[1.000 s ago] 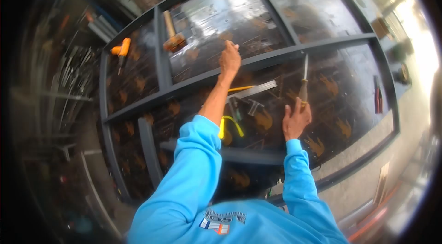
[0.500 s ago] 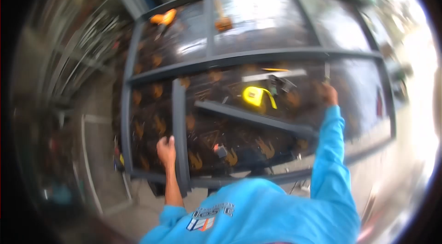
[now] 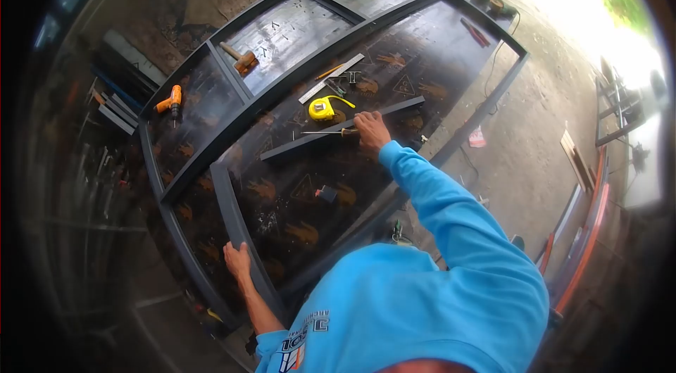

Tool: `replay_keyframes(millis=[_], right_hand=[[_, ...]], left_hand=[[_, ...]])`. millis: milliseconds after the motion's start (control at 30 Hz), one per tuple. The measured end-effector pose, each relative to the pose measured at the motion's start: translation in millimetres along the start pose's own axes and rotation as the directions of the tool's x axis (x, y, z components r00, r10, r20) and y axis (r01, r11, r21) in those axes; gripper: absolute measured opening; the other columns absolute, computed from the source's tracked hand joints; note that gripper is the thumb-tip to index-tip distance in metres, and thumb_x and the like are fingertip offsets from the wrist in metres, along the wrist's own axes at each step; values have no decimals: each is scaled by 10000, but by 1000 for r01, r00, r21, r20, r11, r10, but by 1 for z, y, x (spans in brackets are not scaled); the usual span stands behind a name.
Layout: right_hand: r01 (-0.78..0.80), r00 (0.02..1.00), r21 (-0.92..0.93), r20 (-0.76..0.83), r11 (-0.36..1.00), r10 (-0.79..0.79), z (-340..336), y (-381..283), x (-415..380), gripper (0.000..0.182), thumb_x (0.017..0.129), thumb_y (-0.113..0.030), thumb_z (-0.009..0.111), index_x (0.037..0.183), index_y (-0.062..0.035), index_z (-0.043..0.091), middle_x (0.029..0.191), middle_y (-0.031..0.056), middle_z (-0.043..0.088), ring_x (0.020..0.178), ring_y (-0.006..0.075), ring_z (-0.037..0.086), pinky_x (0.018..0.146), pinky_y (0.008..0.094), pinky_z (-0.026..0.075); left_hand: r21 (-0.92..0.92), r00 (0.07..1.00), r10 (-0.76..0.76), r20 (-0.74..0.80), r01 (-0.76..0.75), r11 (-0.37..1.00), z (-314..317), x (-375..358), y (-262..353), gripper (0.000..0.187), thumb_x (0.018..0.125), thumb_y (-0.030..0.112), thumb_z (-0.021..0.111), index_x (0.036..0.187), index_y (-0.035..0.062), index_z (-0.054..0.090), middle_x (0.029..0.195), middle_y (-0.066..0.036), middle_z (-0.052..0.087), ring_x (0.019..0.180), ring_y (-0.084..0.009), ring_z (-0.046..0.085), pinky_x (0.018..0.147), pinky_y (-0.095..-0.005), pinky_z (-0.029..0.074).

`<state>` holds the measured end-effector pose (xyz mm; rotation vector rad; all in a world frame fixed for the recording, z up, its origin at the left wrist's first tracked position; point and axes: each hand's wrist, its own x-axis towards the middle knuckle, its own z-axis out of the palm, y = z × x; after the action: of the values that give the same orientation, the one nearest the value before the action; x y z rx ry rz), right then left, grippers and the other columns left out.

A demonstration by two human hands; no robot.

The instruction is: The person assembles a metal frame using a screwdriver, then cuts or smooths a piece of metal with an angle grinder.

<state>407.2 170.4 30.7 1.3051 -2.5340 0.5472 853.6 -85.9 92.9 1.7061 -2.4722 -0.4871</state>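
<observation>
My right hand is closed around the handle of a screwdriver, its thin shaft pointing left over a loose grey metal bar. Beside the upright grey bar, my left hand is low over the dark panel, thumb and index finger apart. Its other fingers are partly hidden, and I see nothing in it. Just beyond the loose bar lies a yellow tape measure with its blade slightly out. A small dark block with an orange part lies between the two bars.
A large grey metal frame surrounds dark printed panels. On them lie an orange drill, a wooden mallet, a steel ruler, a pencil and reddish strips. Long metal profiles lie on the floor at right.
My right hand has come back from the far right of the panel to the loose bar, with the screwdriver now pointing left. My left hand stays beside the upright bar. The view has turned.
</observation>
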Motion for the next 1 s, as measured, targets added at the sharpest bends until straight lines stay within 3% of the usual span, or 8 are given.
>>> replay_keyframes(millis=[233, 367, 533, 700, 767, 833, 900, 1000], right_hand=[[37, 972, -81, 234, 996, -17, -18, 16, 23, 336, 718, -103, 650, 1019, -91, 500, 1027, 84, 614, 1052, 280, 554, 881, 475, 385], [124, 937, 144, 308, 982, -163, -44, 59, 19, 367, 714, -75, 638, 1054, -108, 503, 915, 153, 633, 918, 349, 605, 769, 467, 464], [101, 952, 63, 283, 993, -115, -78, 185, 35, 326, 722, -67, 616, 1023, -116, 502, 897, 176, 632, 865, 407, 612, 747, 490, 490], [-194, 954, -77, 217, 978, 206, -63, 310, 56, 237, 779, -68, 575, 1005, -94, 511, 842, 211, 647, 817, 421, 620, 701, 521, 472], [-204, 967, 1, 159, 979, 201, -57, 304, 50, 230, 781, -114, 610, 987, -90, 510, 835, 195, 647, 823, 414, 625, 691, 513, 471], [-2, 995, 239, -97, 971, 26, -61, 241, 31, 284, 785, -198, 666, 999, -87, 515, 843, 181, 652, 830, 404, 630, 690, 491, 479], [-304, 947, 550, 260, 778, 187, -86, 145, 10, 442, 793, -372, 729, 1055, -41, 597, 875, 179, 664, 841, 358, 645, 735, 385, 499], [-513, 742, 672, 660, 534, -118, -88, 40, -35, 554, 824, -460, 694, 1148, -13, 642, 952, 184, 682, 875, 236, 663, 752, 336, 502]], left_hand=[[51, 987, -141, -77, 145, 988, 1, -16, -85, 469, 803, 230, 688, 1166, -34, 553, 1164, -209, 571, 1107, -398, 538, 941, -444, 428], [31, 965, -232, -124, 238, 971, 17, -36, -88, 533, 806, 255, 694, 1217, -47, 539, 1202, -222, 566, 1164, -391, 517, 1012, -428, 395], [-101, 769, -150, -621, 110, 989, 29, -56, -52, 254, 891, 106, 565, 1118, -1, 604, 1111, -190, 598, 1046, -376, 570, 890, -429, 451], [-337, 839, -225, -495, 53, 940, 53, -106, 26, 229, 875, 42, 571, 1098, 29, 619, 938, -142, 664, 819, -267, 668, 717, -358, 521], [-745, 884, -395, -249, 86, 662, 70, -125, 73, 265, 900, 59, 560, 1157, -2, 581, 930, -140, 669, 773, -220, 683, 681, -324, 553], [-912, 891, -453, -27, 164, 377, 93, -139, 115, 291, 902, 56, 574, 1185, -5, 550, 947, -142, 667, 794, -220, 685, 669, -308, 567], [-946, 885, -422, 196, 285, 157, 112, -141, 156, 249, 905, 77, 592, 1139, -6, 566, 961, -128, 670, 833, -226, 687, 711, -319, 568], [-952, 913, -273, 305, 299, -64, 122, -120, 207, 209, 911, 99, 607, 1093, 0, 578, 977, -120, 670, 885, -232, 682, 766, -325, 570]])
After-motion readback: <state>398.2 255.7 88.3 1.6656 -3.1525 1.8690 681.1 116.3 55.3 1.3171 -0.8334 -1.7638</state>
